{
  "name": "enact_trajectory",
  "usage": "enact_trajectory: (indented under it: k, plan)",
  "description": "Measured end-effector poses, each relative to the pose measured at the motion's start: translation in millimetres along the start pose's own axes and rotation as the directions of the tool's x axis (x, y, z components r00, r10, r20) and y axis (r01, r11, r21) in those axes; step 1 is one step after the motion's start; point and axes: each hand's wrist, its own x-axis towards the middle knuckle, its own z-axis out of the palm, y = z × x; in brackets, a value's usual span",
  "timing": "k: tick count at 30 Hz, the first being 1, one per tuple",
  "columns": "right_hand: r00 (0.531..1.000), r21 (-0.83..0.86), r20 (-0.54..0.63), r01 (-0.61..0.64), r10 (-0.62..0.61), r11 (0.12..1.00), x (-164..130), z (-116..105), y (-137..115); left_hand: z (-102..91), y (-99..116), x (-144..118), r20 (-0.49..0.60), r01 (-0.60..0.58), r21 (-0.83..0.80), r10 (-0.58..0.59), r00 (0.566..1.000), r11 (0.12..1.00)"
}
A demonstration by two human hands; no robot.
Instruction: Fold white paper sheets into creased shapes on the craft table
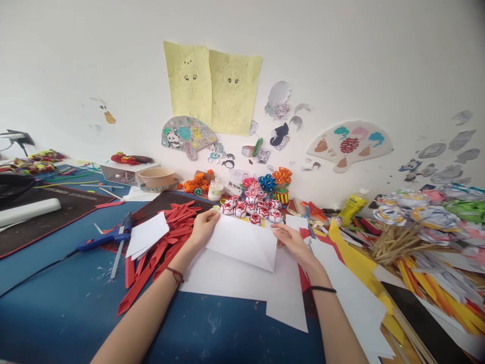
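A: Status, left to right?

B: Near the table's left edge I see a blue glue gun (101, 241), then red paper strips (162, 247). My left hand (203, 227) pinches the upper left corner of the folded white sheet (244, 241); my right hand (291, 242) pinches its right edge.

A: Sheet location?

B: Mid-table, on larger white paper (235, 280), just before the far-edge red-and-white paper balls (252, 208).

A: Step?

B: Folding, I judge. Next move calls for aligned edges and a firm crease.
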Motion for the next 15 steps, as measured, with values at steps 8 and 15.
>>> enact_trajectory:
  k: [8,15]
  plan:
    - [0.998,-0.030,0.053,-0.024,0.026,0.999,-1.6,5.2,0.8,0.4,-4.9,-0.2,0.018,-0.003,0.092,0.002,1.000,0.996]
    - [0.991,-0.041,-0.133,0.026,-0.031,0.999,3.9,6.4,6.2,2.1,-12.2,-1.6,0.040,-0.011,0.205,0.003,0.999,0.979]
